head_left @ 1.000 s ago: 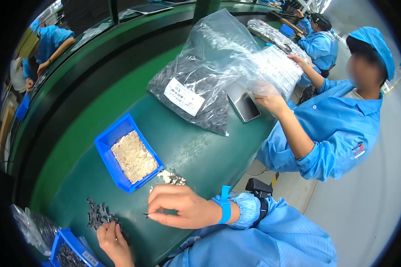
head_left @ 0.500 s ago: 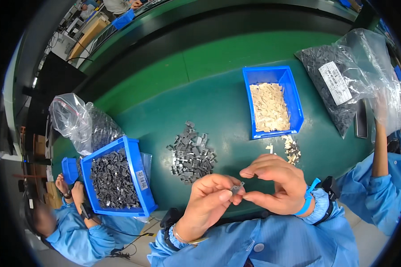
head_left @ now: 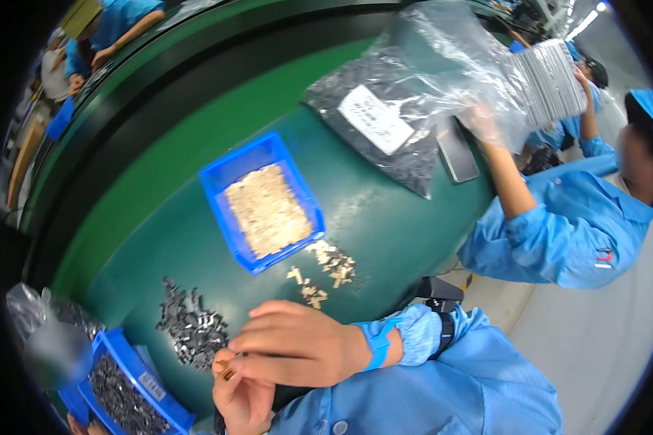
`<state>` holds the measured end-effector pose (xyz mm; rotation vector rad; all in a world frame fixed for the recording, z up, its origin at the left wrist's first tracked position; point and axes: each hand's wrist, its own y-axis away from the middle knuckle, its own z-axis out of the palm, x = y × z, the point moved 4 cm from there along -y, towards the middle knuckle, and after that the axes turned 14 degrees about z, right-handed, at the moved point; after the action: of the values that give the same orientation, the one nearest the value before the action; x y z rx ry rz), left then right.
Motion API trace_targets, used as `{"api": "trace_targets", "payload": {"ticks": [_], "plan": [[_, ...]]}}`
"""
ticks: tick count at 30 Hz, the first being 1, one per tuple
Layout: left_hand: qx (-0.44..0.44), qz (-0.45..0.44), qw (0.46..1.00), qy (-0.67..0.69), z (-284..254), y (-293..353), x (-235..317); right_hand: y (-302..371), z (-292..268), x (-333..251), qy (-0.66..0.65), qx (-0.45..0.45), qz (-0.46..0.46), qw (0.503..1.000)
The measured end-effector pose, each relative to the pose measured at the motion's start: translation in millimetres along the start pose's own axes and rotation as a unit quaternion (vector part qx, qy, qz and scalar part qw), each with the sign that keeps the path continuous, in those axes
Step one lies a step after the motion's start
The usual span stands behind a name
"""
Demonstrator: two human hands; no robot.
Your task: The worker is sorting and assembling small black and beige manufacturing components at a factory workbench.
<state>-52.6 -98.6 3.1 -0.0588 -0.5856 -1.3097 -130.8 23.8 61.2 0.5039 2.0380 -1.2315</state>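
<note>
- Right hand [head_left: 297,346] lies over the left hand [head_left: 243,395], fingers curled narrow; both pinch a small part [head_left: 227,374] between fingertips, apparently tan, though the view is poor.
- Pile of dark parts [head_left: 192,326] sits just left of the hands.
- Tan pieces [head_left: 326,270] lie scattered beside the blue tray [head_left: 263,201] on the green table [head_left: 384,217].

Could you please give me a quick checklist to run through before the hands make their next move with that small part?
1. Small part pinched between right hand and left hand: ok.
2. How the part is turned: cannot tell, too small.
3. Dark parts pile close by the hands: ok.
4. Loose tan pieces lie outside the blue bin: not ok.
5. Co-worker's plastic bag apart from the hands: ok.
</note>
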Motion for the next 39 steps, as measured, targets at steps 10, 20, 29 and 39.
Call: {"api": "trace_targets", "payload": {"ticks": [10, 20, 29, 39], "plan": [[-0.039, -0.056, 0.997, 0.038, 33.8, 7.2, -7.6, 2.6, -24.1, 3.2, -0.127, -0.084, 0.067, 0.986], [-0.069, -0.068, 0.987, -0.129, 17.5, 14.6, -1.6, 9.8, -20.9, -1.8, -0.172, -0.134, 0.047, 0.975], [-0.057, -0.024, 0.971, -0.230, 17.9, 7.5, -9.7, 19.9, -24.7, 5.5, -0.135, -0.035, 0.034, 0.990], [-0.087, -0.007, 0.911, -0.403, 11.1, 9.1, -4.8, 31.6, -19.5, -1.8, 0.053, -0.049, -0.062, 0.995]]}}
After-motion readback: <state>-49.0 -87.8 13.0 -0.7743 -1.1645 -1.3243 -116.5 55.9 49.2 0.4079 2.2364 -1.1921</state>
